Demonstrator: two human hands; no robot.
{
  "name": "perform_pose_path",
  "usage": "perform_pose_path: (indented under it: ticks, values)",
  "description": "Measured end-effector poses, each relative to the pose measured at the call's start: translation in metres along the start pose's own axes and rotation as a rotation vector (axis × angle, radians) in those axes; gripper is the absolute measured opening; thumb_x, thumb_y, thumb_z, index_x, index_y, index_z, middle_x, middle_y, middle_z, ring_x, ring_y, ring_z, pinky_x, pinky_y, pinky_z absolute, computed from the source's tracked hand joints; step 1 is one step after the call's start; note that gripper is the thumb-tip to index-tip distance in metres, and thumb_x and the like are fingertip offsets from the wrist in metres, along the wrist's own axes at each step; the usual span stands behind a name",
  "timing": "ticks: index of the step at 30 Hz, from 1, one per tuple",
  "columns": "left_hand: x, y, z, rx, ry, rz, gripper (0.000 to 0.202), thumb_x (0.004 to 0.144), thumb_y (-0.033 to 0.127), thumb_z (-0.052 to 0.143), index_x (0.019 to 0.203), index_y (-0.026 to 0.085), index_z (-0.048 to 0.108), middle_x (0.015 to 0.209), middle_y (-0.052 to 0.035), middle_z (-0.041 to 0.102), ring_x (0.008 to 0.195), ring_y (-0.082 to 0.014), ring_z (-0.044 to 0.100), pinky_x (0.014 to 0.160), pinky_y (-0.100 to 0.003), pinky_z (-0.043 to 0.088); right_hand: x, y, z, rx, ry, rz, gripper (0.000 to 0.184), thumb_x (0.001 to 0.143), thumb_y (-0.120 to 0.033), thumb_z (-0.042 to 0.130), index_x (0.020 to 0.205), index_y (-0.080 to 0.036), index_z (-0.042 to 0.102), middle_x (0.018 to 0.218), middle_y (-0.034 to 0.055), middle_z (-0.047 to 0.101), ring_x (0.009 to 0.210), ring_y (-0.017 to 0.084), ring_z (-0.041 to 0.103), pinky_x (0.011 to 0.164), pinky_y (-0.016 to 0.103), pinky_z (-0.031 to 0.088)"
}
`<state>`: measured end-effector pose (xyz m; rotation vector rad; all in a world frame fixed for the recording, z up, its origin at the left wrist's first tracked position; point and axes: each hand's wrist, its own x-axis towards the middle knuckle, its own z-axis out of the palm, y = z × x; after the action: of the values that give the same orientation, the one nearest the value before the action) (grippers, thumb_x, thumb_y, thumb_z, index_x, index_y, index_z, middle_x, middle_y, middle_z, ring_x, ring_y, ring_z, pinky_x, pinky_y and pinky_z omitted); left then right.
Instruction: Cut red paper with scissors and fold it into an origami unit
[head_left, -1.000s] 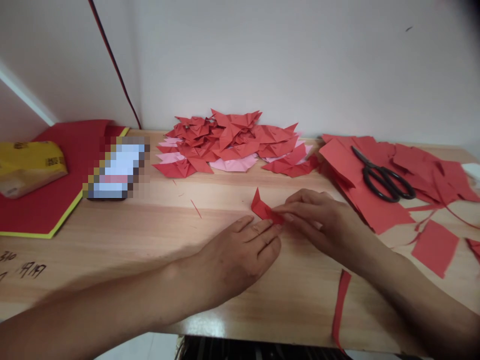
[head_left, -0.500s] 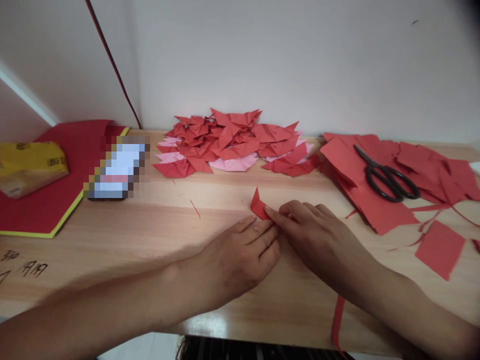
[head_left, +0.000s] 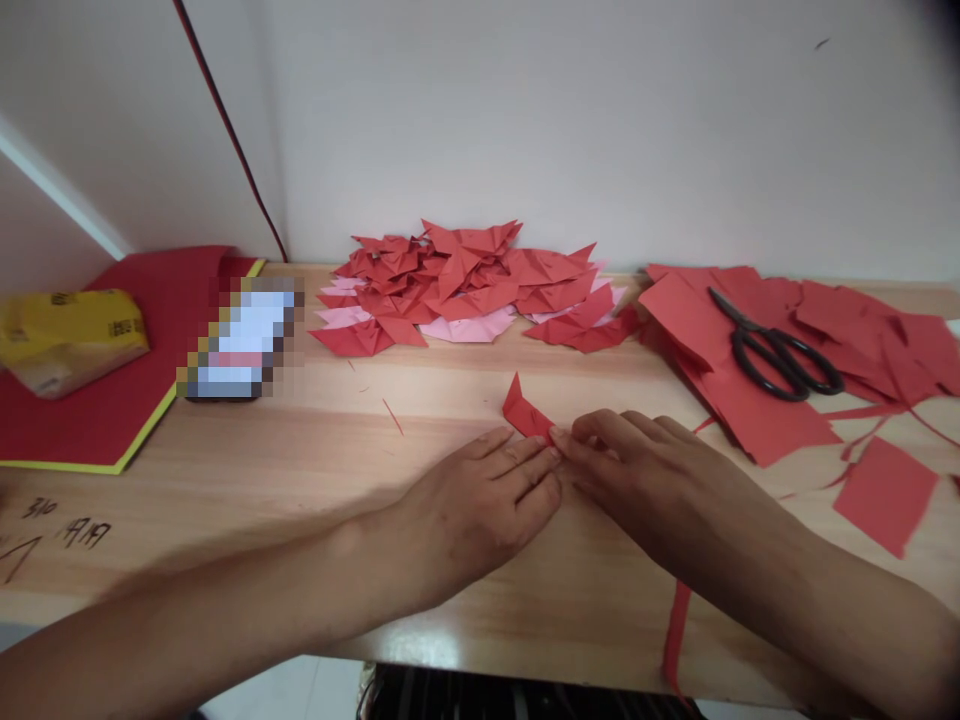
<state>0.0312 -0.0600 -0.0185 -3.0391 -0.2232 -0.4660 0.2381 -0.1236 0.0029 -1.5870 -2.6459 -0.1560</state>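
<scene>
A small folded red paper (head_left: 527, 412) lies on the wooden table with one pointed corner standing up at its left end. My left hand (head_left: 491, 500) keeps its fingers together, holding the paper's near edge down. From the other side, my right hand (head_left: 630, 455) grips the paper's right end between thumb and bent fingers, the fingertips of both hands nearly meeting. The right end of the paper is hidden under my fingers.
Behind it sits a pile of folded red and pink paper shapes (head_left: 465, 270). Black-handled scissors (head_left: 772, 350) rest on red paper sheets (head_left: 682, 320) at right; a loose red square (head_left: 885, 497) lies nearer. A phone (head_left: 244, 340) and yellow package (head_left: 71, 335) are at left.
My right fingertips have slid right along the folded paper, uncovering more of its middle. My left hand stays nearly in place. The view has shifted slightly.
</scene>
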Motion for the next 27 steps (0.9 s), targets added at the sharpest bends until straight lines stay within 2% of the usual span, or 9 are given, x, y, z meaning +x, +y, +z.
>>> perform_pose_path:
  ticks: [8,16,21,27]
  values:
    - [-0.001,0.001,0.003,0.039,0.03,0.006,0.027,0.094,0.009,0.041,0.114,0.009,0.059,0.127,-0.0113,0.062,0.118,-0.0196,0.057,0.108,-0.039,0.037,0.002,-0.004,0.001,-0.026,-0.043,0.057,0.03,0.082,-0.004,0.047,0.105,-0.016,0.062,0.09,0.0089,0.059,0.074,0.023,0.052,0.064,0.035,0.042]
    - [-0.002,-0.003,0.0,0.018,-0.004,0.003,0.025,0.094,0.01,0.043,0.112,0.012,0.06,0.127,-0.0074,0.062,0.12,-0.0179,0.055,0.111,-0.039,0.034,-0.005,0.002,-0.002,-0.056,0.026,0.003,0.021,0.086,-0.009,0.043,0.092,-0.019,0.06,0.082,0.0063,0.057,0.066,0.021,0.052,0.061,0.034,0.038]
    - [-0.002,-0.003,0.001,-0.008,-0.006,0.005,0.026,0.094,0.01,0.043,0.115,0.011,0.058,0.129,-0.0096,0.061,0.122,-0.0186,0.053,0.111,-0.041,0.034,-0.009,-0.003,-0.002,-0.065,-0.004,0.024,0.022,0.086,-0.01,0.044,0.099,-0.018,0.06,0.089,0.008,0.06,0.073,0.023,0.056,0.064,0.036,0.037]
    - [0.0,-0.004,-0.002,0.003,0.079,0.025,0.021,0.091,0.006,0.048,0.105,0.008,0.063,0.117,-0.0134,0.067,0.113,-0.0214,0.061,0.107,-0.044,0.042,-0.005,-0.006,-0.004,-0.066,0.047,0.042,0.02,0.085,-0.008,0.043,0.086,-0.018,0.06,0.084,0.0075,0.059,0.067,0.023,0.054,0.062,0.037,0.038]
